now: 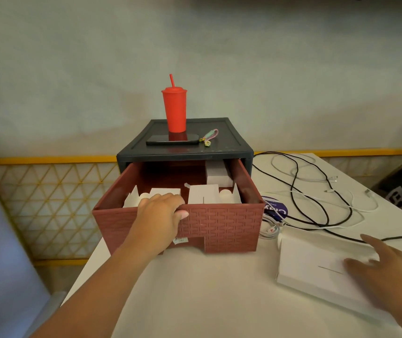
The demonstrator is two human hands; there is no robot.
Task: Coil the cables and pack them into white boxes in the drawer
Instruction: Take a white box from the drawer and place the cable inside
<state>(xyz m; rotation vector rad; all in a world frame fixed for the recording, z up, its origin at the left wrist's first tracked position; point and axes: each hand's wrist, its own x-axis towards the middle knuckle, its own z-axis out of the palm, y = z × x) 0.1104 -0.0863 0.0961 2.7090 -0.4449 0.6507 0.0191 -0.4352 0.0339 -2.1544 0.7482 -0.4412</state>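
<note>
The red-brown drawer (221,223) stands pulled out of its dark cabinet (185,152). My left hand (161,215) grips the top of its front wall, fingers curled over the rim. Inside stand open white boxes (202,195) and a closed one (217,174) at the back right. A flat white box (314,267) lies on the table to the right, and my right hand (385,272) rests on it with straight fingers. A black cable (317,203) and white cables (356,206) lie loose beyond it. A coiled white cable (271,229) sits beside the drawer.
A red cup with a straw (174,108), a phone (172,139) and a key strap (209,136) sit on the cabinet top. A blue round sticker (274,208) lies right of the drawer. The white table (207,293) ends at left over a yellow lattice panel (48,206).
</note>
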